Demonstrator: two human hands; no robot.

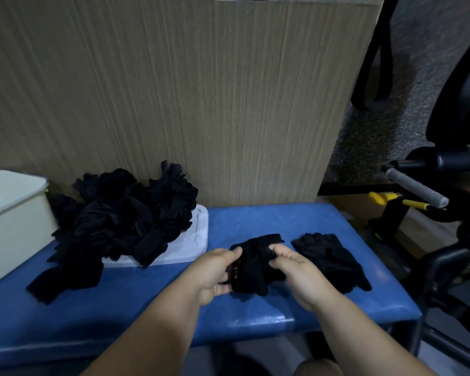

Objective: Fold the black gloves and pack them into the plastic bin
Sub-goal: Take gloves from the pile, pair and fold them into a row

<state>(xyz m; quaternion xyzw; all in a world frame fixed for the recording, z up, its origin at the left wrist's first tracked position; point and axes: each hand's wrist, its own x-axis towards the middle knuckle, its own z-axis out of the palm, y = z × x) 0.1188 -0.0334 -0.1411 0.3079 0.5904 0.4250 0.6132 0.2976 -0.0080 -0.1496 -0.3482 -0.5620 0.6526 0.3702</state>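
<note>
A black glove (253,263) lies bunched on the blue padded bench (269,316), held from both sides. My left hand (215,272) grips its left edge near a small label. My right hand (296,272) pinches its right side with curled fingers. A second black glove (334,259) lies flat just to the right, untouched. A heap of several black gloves (120,218) sits at the left on a white lid (193,240). The cream plastic bin (11,221) stands at the far left edge; its inside is hidden.
A wood-grain panel (201,104) rises directly behind the bench. At the right stands black exercise equipment with a grey handle (415,189) and yellow parts (383,198). The bench's front edge runs close below my forearms.
</note>
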